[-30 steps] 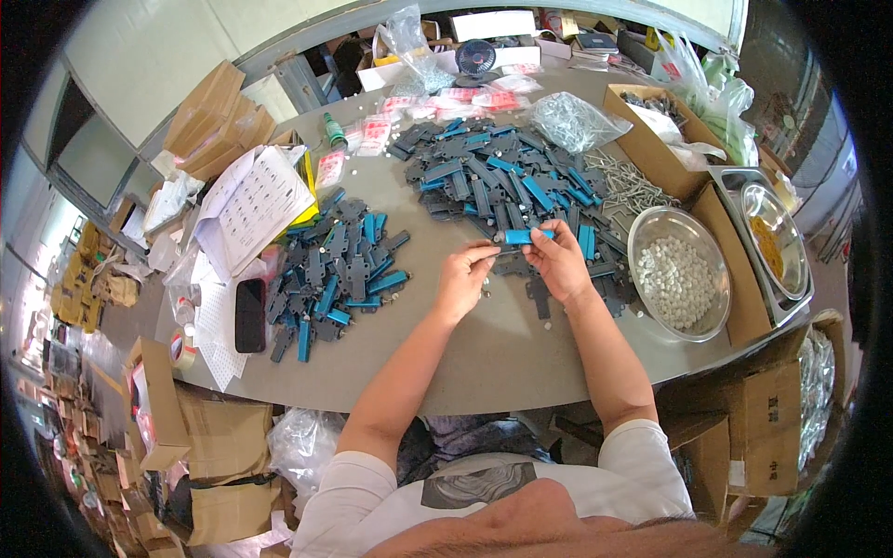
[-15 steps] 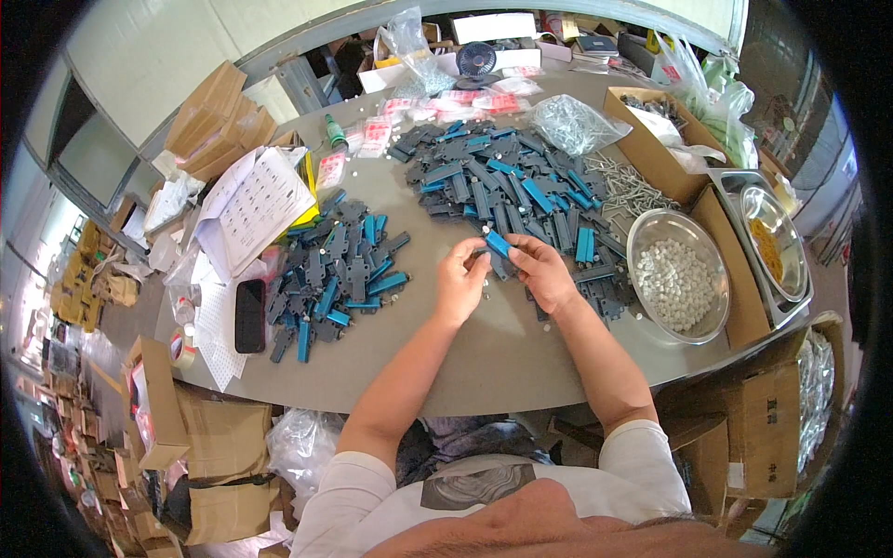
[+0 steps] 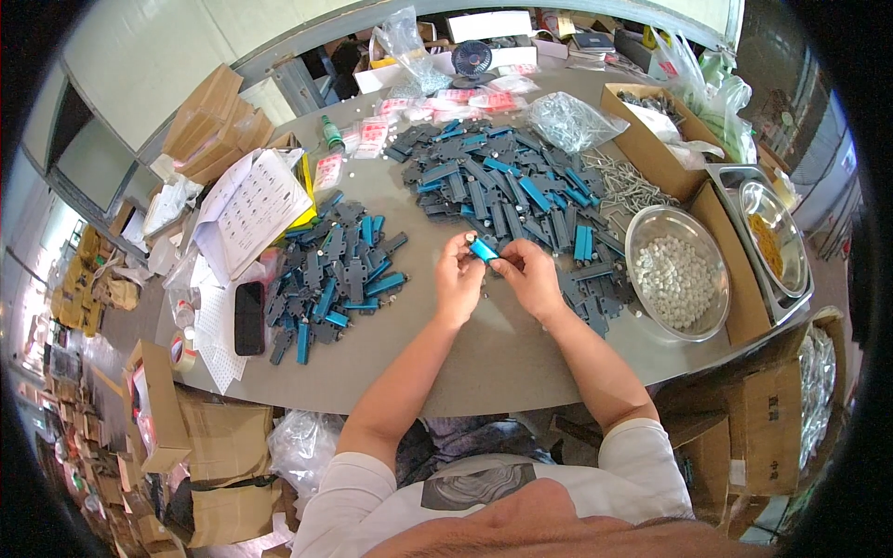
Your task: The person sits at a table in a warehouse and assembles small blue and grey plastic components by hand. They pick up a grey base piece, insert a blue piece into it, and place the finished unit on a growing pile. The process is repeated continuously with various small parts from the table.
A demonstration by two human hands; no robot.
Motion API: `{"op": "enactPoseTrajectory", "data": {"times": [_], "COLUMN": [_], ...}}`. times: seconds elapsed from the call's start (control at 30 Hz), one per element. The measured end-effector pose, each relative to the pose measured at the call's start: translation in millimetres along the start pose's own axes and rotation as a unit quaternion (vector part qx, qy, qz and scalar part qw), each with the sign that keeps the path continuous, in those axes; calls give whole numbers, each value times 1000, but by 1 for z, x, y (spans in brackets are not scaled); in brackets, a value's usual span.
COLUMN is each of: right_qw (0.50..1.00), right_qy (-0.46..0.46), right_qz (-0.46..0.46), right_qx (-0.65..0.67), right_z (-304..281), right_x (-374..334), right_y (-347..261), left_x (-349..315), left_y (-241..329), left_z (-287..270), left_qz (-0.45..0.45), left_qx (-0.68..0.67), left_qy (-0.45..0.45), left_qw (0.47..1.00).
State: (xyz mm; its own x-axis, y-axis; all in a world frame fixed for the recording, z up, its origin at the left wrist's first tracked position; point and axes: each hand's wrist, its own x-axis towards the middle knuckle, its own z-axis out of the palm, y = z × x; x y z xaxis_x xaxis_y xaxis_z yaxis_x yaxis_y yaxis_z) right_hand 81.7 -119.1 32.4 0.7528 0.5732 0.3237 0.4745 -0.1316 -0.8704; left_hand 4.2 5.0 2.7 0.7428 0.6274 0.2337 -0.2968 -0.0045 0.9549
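Between my two hands is a small oblong part [image 3: 484, 250] with a blue side and a dark end, tilted over the table. My left hand [image 3: 457, 282] pinches its left end, thumb and fingertips together. The thumb and fingers of my right hand [image 3: 533, 282] close on its right end. Just beyond my hands lies a large heap of similar blue and dark grey parts [image 3: 484, 186]. A smaller pile of such parts [image 3: 346, 270] sits to the left of my left hand.
At right stand a metal bowl of white round pieces [image 3: 677, 279], loose metal screws [image 3: 633, 181], and a cardboard box [image 3: 665, 130]. A phone [image 3: 249, 318] and printed sheets [image 3: 251, 214] lie at left. A small fan [image 3: 472, 59] and plastic bags [image 3: 574, 124] are at the back.
The part has moved slightly left and been turned, so its blue side now slopes down toward my right hand. My right hand has shifted left a little with it.
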Motion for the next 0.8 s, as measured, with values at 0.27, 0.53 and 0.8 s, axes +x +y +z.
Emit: {"op": "enactPoseTrajectory", "data": {"times": [0.27,0.53,0.8], "right_qw": [996,992,969], "right_qy": [-44,-97,53], "right_qz": [-32,-62,-99], "right_qx": [-66,-46,-219], "right_z": [-3,-11,-32], "right_x": [2,4,23], "right_y": [4,-2,28], "left_x": [7,13,29], "left_y": [22,24,19], "left_z": [-3,-11,-49], "left_qz": [-81,-103,99], "left_qx": [-141,-262,32], "left_qy": [12,-51,168], "left_qw": [987,958,980]}}
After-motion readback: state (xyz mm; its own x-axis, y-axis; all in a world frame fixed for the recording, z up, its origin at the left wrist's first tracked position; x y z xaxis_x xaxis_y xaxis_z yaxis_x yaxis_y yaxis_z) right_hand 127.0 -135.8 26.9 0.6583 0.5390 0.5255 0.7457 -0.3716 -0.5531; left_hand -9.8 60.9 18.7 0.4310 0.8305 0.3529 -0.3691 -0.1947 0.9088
